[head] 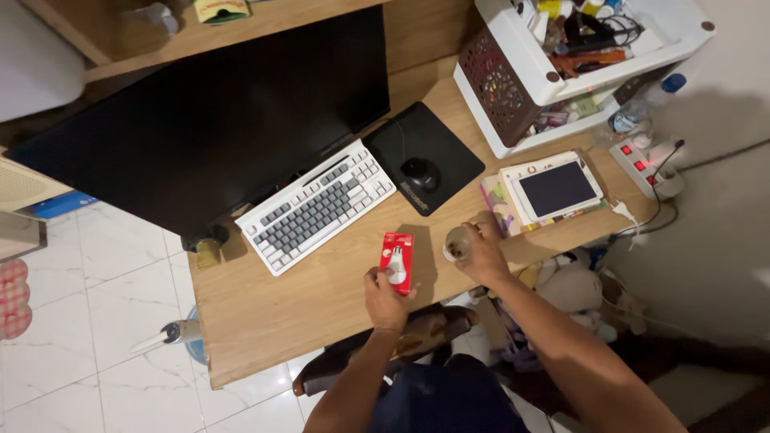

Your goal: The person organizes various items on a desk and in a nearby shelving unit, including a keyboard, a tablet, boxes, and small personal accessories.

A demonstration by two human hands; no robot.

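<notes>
Desk [305, 313]: we see a wooden top carrying all items below.
Monitor [208, 120]: dark screen, at the back.
Keyboard [317, 207]: white and grey, in front of the monitor.
Mouse pad [423, 156]: black, right of the keyboard, with the mouse [419, 172] on it.
Left hand [387, 298]: we note fingers closed around the lower end of the red box [396, 260], standing upright near the front edge.
Right hand [481, 255]: curled around a pale bulb [458, 243], just right of the box.
</notes>
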